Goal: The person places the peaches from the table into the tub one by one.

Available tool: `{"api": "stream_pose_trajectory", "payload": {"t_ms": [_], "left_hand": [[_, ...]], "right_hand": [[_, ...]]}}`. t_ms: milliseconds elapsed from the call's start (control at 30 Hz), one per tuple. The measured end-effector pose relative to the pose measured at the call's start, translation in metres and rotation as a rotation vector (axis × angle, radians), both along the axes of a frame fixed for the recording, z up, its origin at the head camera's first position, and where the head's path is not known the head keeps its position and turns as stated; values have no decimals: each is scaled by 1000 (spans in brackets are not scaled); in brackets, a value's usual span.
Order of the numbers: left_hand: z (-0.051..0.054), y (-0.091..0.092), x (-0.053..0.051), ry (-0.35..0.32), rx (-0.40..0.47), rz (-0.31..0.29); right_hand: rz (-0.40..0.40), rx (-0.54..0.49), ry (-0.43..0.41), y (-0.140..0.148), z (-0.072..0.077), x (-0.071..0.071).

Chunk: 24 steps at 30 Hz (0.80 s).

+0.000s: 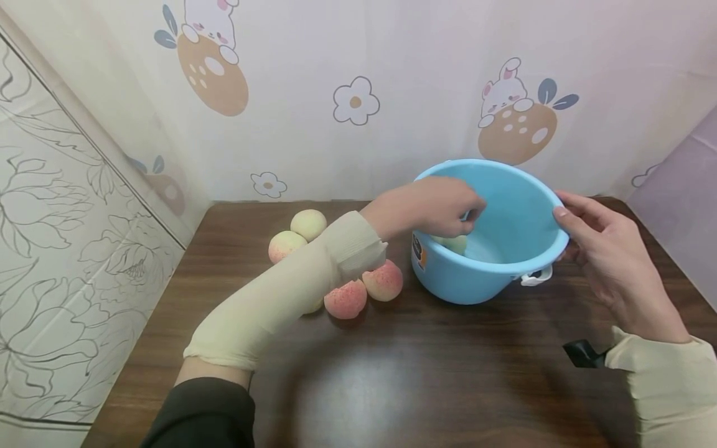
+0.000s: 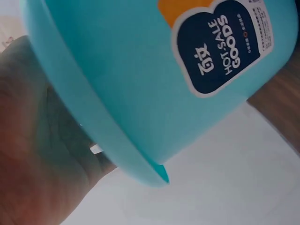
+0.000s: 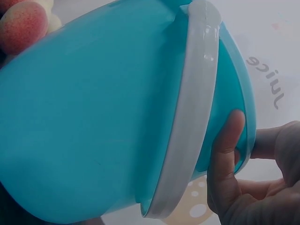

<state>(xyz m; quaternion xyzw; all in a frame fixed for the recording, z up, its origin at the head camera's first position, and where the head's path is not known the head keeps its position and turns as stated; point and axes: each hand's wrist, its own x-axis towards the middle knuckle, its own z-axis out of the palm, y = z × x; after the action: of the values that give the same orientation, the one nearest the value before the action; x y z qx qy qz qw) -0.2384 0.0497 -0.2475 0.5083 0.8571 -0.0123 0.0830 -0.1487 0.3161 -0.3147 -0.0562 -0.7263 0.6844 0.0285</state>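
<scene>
A light blue bucket stands on the table, its rim toward the camera. My left hand reaches over the bucket's left rim, fingers loosely curled, with a gap between thumb and forefinger. Just below it, a pale peach shows inside the bucket. My right hand grips the right rim, thumb over the edge. In the right wrist view, the fingers of my right hand pinch the rim of the bucket. The left wrist view shows my left palm beside the bucket, its fingertips hidden behind the rim.
Several peaches lie on the brown wooden table left of the bucket, some partly behind my left sleeve. A white handle hangs at the bucket's front right. A patterned curtain rises behind the table.
</scene>
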Motion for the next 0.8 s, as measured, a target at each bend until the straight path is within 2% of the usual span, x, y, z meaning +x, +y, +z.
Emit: {"api": "stream_pose_trajectory", "payload": {"t_ms": [133, 267, 400, 600, 800], "left_hand": [[2, -9, 4, 71, 56, 12], [4, -19, 8, 106, 114, 33], [5, -27, 11, 141, 165, 33], [5, -38, 20, 241, 204, 26], [6, -53, 27, 255, 338, -3]], "right_hand": [[2, 1, -6, 0, 0, 0], [-1, 21, -13, 1, 0, 0], [-5, 37, -17, 1, -1, 0], [-1, 27, -25, 1, -1, 1], [-6, 21, -25, 0, -1, 0]]}}
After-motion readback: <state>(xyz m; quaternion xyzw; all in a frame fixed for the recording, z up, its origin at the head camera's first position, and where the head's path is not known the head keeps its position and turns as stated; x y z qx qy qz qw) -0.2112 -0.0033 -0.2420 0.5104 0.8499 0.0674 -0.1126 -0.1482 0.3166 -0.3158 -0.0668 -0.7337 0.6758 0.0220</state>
